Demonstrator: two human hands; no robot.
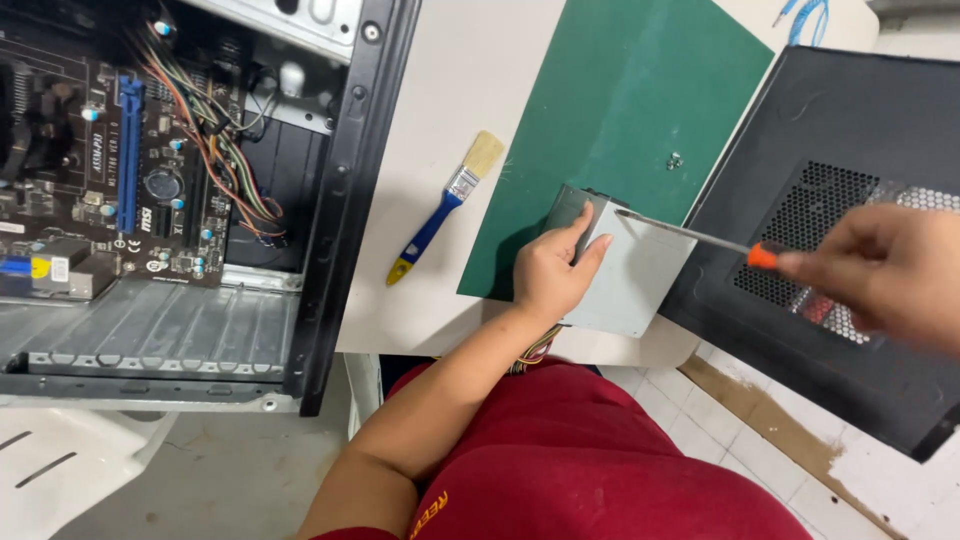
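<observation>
Red fabric of our clothing [590,450] fills the near foreground, just below the table edge. Our left hand [553,272] lies on the grey rectangular metal power supply box [630,275], fingers curled over its upper left corner. That box rests at the near edge of the white table [460,100], partly on the green cutting mat [620,100] and touching the black perforated metal side panel [850,250] to its right. Our right hand [885,275] is closed around the orange handle of a slim screwdriver [700,238], whose tip sits over the box's top edge. Open tabletop remains between the mat and the black open computer case [150,180]; only a blue-handled paintbrush [440,210] occupies it. One small silver screw [675,159] lies on the mat, well apart from the box.
</observation>
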